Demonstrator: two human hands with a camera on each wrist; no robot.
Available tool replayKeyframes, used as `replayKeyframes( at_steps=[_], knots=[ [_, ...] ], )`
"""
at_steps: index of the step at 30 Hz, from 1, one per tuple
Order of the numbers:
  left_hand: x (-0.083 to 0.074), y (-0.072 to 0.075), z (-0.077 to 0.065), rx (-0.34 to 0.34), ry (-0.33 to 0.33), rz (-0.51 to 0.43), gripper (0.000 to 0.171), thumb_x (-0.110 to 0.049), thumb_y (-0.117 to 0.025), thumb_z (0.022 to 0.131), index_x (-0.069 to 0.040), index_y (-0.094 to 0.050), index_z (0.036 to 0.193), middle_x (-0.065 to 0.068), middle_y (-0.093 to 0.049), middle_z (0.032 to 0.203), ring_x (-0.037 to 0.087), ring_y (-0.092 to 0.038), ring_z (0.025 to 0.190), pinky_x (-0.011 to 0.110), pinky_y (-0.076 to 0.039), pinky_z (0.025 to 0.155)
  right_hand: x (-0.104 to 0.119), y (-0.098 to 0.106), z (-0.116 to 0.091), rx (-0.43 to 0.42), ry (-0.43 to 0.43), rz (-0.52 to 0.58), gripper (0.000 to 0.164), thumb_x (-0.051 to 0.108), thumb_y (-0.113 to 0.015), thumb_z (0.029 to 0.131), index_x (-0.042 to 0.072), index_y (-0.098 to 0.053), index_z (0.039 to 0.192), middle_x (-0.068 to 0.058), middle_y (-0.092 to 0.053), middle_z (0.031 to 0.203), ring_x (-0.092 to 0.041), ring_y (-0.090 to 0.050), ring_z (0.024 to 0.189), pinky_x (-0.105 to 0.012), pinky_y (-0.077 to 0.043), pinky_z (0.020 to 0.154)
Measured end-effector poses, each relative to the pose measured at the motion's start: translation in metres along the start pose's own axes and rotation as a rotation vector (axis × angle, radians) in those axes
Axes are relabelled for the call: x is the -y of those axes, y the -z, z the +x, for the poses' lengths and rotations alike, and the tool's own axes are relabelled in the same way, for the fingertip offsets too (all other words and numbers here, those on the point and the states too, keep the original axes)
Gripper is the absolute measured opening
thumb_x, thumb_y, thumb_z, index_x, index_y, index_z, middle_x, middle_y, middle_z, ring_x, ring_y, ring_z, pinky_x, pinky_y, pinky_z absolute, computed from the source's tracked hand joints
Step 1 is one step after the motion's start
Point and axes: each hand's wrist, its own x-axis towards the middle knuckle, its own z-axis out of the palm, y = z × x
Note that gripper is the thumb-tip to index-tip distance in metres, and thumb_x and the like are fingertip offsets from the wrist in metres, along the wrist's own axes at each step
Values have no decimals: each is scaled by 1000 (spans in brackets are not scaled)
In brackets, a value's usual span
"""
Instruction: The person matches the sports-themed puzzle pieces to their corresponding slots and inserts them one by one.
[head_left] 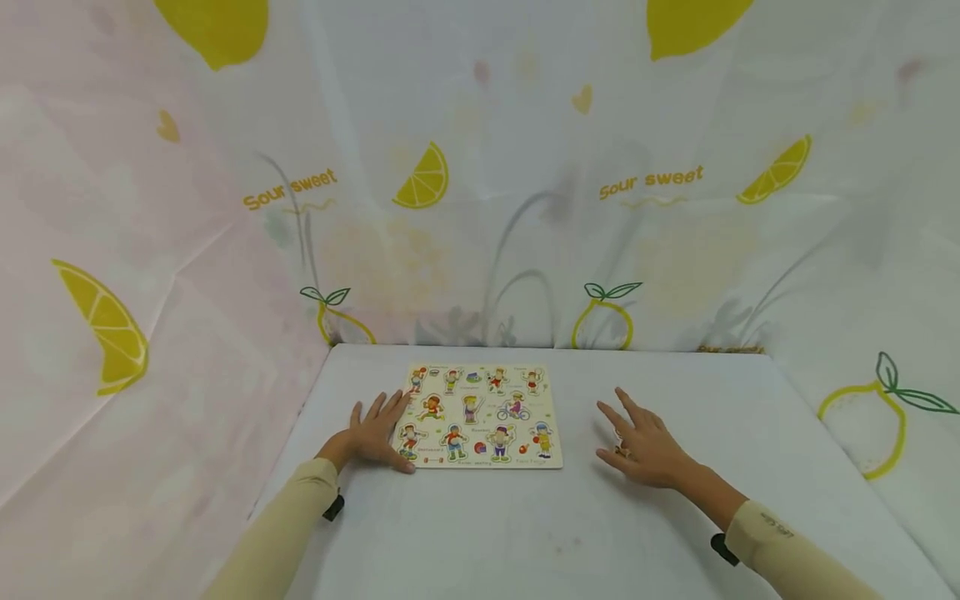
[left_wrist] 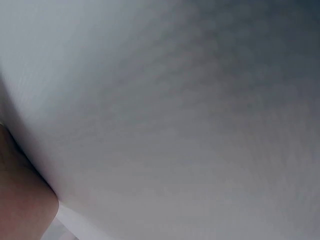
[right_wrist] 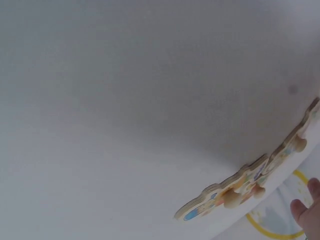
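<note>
A flat puzzle board (head_left: 491, 450) printed with several cartoon children at sports lies on the white table. My left hand (head_left: 375, 435) is at its left edge, fingers spread and reaching over the border, thumb near the lower left corner. To the right of the board, apart from it, my right hand (head_left: 643, 448) is spread over the table and holds nothing. In the right wrist view, wooden puzzle pieces (right_wrist: 212, 199) with round knobs show at an angle, near the tips of my right fingers (right_wrist: 312, 210). The left wrist view shows only skin (left_wrist: 22, 200) and a pale surface.
The white table (head_left: 480, 533) extends around the board. Behind it and at both sides hangs pale cloth (head_left: 480, 250) with lemon prints and lettering. A ring (head_left: 622, 451) is on a right finger, and small black devices (head_left: 724, 548) sit under the wrists.
</note>
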Motion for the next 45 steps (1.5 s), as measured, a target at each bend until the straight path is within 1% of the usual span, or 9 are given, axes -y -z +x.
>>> replayKeyframes(
  at_steps=[4,7,10,16,20,25,28,38,45],
  knots=[
    [3,-2,4,-1,11,24,148,-80,-76,54,-14,3,160,11,6,168,40,10,153,67,15,114,-6,3,-2,-20,12,2,74,53,-66,90,14,-44,148,-22,-41,150,-43,-49,128,-63,-39,103],
    [1,0,3,3,16,13,147,-77,-79,54,-13,2,160,12,5,168,41,9,153,68,15,114,-9,3,-5,-37,21,-4,71,51,-72,85,12,-52,142,-18,-52,135,-34,-56,114,-54,-48,94],
    [-2,3,0,6,9,-7,146,-74,-81,56,-11,-1,160,15,2,167,43,7,152,70,14,113,-13,0,-11,-61,68,2,61,44,-77,83,10,-60,131,-11,-57,118,-23,-58,99,-42,-54,81],
    [-2,3,-4,2,-5,-21,145,-75,-80,56,-10,-1,160,17,3,167,45,8,151,70,16,112,-19,-3,-15,-161,183,114,26,8,-79,81,4,-69,104,-4,-60,98,-14,-57,83,-29,-53,68],
    [-1,3,-5,2,-3,-28,147,-77,-79,54,-11,-1,160,16,4,167,45,10,151,69,19,112,-24,-2,-12,-167,180,214,22,-9,-75,77,2,-71,95,-3,-64,91,-14,-58,81,-25,-53,66],
    [2,0,2,0,-2,2,147,-78,-78,55,-13,1,160,12,5,168,40,11,153,67,16,114,-32,2,-7,-99,37,274,16,-3,-76,80,3,-75,94,2,-66,86,-5,-55,77,-22,-50,64],
    [5,-3,5,-5,2,10,146,-78,-78,55,-14,1,160,11,4,168,40,10,153,67,14,115,-36,3,-6,-70,-16,300,11,2,-76,82,3,-76,93,2,-67,85,-2,-54,75,-23,-50,64],
    [5,-7,4,-21,5,7,145,-74,-81,55,-13,-3,160,13,0,168,41,7,153,68,13,115,-25,10,6,-13,-10,260,6,5,-73,85,3,-72,91,5,-62,80,-1,-50,72,-23,-46,61],
    [2,-5,1,-25,7,-3,146,-75,-81,54,-13,-3,160,12,1,168,41,7,153,68,14,115,-11,30,25,-98,20,282,7,3,-73,86,3,-72,93,4,-62,79,-4,-52,72,-24,-47,61]
  ],
)
